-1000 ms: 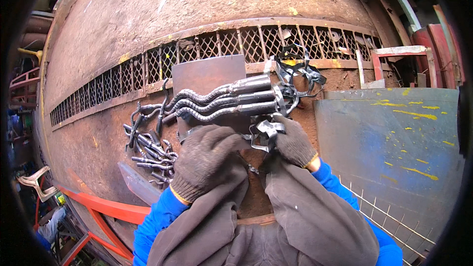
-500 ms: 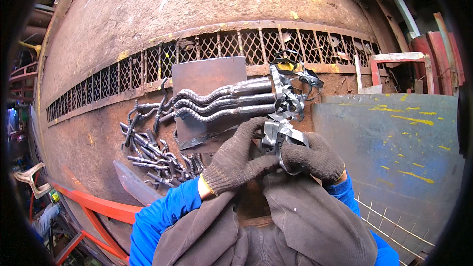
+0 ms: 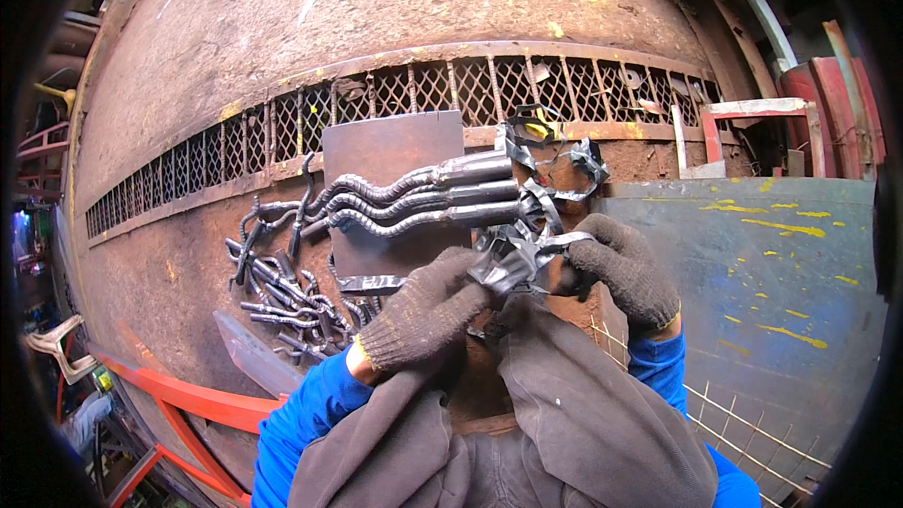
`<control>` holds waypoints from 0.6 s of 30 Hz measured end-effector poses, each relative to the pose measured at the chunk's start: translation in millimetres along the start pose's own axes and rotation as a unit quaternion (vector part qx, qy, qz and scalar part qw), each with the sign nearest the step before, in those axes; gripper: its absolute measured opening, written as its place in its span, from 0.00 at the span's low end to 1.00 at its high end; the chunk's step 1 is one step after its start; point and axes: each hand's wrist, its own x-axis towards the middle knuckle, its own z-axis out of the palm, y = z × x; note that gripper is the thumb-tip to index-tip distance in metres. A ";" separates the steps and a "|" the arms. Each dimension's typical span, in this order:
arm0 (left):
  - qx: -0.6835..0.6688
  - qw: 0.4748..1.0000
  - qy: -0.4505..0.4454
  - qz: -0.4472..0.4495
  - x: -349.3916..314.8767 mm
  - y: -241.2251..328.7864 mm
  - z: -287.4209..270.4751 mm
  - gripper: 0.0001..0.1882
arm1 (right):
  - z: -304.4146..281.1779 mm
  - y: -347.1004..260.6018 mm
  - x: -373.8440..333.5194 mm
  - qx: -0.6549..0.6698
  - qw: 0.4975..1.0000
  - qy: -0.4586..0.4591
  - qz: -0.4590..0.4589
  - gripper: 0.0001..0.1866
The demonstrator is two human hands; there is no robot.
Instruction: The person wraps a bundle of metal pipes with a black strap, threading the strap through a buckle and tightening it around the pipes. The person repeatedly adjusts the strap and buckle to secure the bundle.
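Observation:
A crumpled, shiny dark plastic strip point(image 3: 513, 263) is bunched above my knees, between my two gloved hands. My left hand point(image 3: 423, 306), in a dark knit glove, has its fingers closed on the left side of the bunch. Off to its right, my right hand point(image 3: 628, 268) pinches a strand pulled out from the same strip. Just beyond the hands lie three wavy metal pipes point(image 3: 414, 198) with straight sleeve-like right ends. Loops of the strip tangle around those ends. Under the pipes is a flat metal plate point(image 3: 390, 146).
Short bent pipe pieces point(image 3: 292, 296) are heaped on the left. A rusty mesh grate point(image 3: 428, 87) crosses the floor behind. The grey sheet point(image 3: 743, 263) with yellow marks lies right, near wire mesh point(image 3: 752, 428). At lower left runs an orange-red frame point(image 3: 198, 395).
My hands have moved apart; the right one has gone right and slightly away from me, drawing a strand out. The left hand has shifted a little left and nearer.

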 end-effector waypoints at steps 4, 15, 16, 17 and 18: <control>0.022 0.997 0.072 0.001 -1.2 5.3 -4.9 0.10 | 1.9 2.2 2.0 0.012 0.999 0.050 -0.004 0.13; 0.150 0.984 0.073 -0.060 -22.9 24.0 -22.1 0.14 | -0.3 18.8 10.1 -0.143 0.987 -0.029 -0.065 0.15; 0.118 0.987 0.078 -0.072 -24.4 17.8 -21.9 0.16 | 3.6 15.2 8.9 -0.162 0.985 -0.041 -0.046 0.15; 0.087 0.989 0.083 -0.085 -26.1 11.7 -21.4 0.18 | 5.2 13.4 7.9 -0.147 0.988 -0.031 -0.039 0.15; 0.055 0.990 0.087 -0.097 -27.4 9.0 -21.2 0.19 | 6.5 12.0 7.1 -0.133 0.990 -0.021 -0.032 0.15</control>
